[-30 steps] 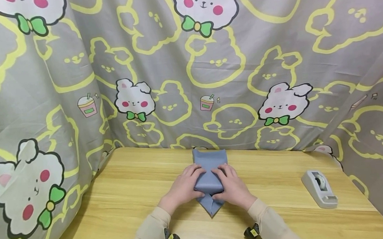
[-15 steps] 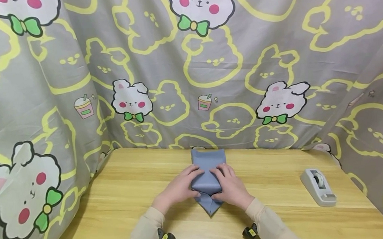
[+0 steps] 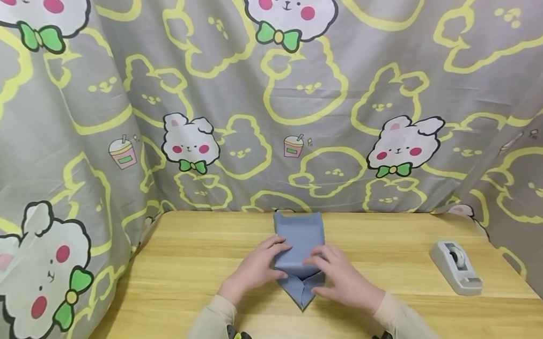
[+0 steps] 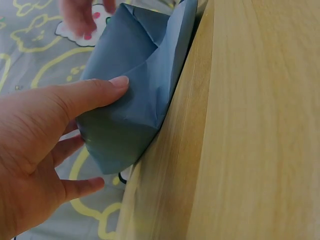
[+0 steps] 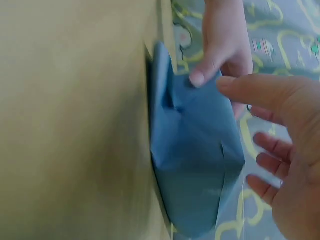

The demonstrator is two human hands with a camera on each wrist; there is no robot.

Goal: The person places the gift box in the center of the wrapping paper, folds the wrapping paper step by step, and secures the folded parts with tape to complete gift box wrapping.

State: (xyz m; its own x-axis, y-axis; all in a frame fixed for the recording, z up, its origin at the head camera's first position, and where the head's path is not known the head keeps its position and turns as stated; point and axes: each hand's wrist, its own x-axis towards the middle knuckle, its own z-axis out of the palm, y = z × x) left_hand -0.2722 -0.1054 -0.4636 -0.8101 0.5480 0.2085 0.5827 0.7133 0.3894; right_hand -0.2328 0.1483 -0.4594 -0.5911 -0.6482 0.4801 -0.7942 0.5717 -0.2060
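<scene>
A package in blue-grey wrapping paper [image 3: 299, 240] lies on the wooden table, its near end folded into a pointed flap [image 3: 298, 291] that lies toward the person. My left hand [image 3: 256, 268] holds the package's left side, fingers at the upper edge and thumb against the near end; in the left wrist view the thumb [image 4: 107, 92] presses on the paper. My right hand [image 3: 341, 276] hovers by the near right corner, its fingers loosely bent and spread. Seen from the right wrist, the right thumb [image 5: 240, 90] is close to the paper; whether it touches, I cannot tell.
A grey tape dispenser [image 3: 456, 267] with a roll of tape stands on the right part of the wooden table [image 3: 178, 264]. Grey curtains [image 3: 241, 102] printed with rabbits hang behind the table and along both sides.
My right hand has let go of the package's right side and drawn back toward the person and to the right. The left hand keeps its hold; the package stays in place.
</scene>
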